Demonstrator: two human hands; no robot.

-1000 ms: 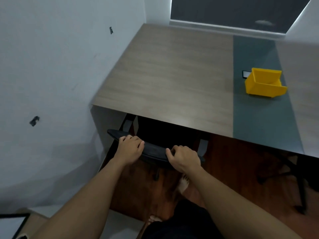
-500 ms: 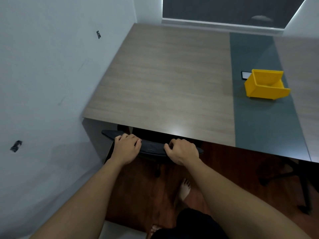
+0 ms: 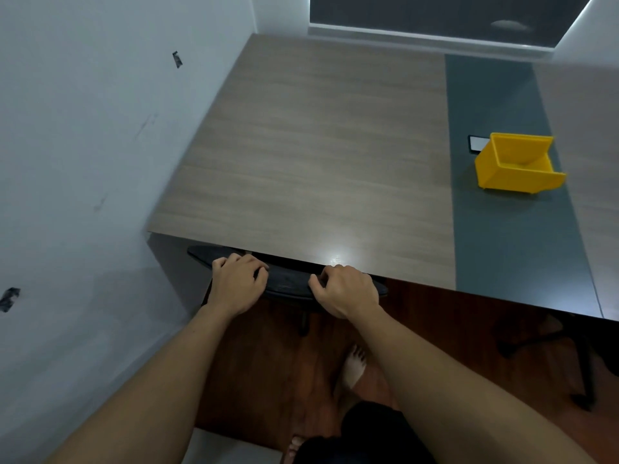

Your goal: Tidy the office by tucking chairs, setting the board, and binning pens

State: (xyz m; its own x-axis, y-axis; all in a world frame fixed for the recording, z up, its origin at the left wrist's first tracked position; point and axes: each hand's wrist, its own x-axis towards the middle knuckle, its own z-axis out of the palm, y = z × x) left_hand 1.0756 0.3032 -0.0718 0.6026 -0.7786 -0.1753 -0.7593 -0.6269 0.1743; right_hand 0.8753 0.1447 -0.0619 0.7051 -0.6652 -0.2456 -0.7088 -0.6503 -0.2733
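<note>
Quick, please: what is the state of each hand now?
Left hand: closed, fingers curled over the top of the chair back.
Right hand: closed, gripping the same chair back.

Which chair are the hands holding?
The black chair by the white wall: the left hand and right hand both grip its top edge. The other chair, further right, shows only dark legs under the table, and nobody touches it.
</note>
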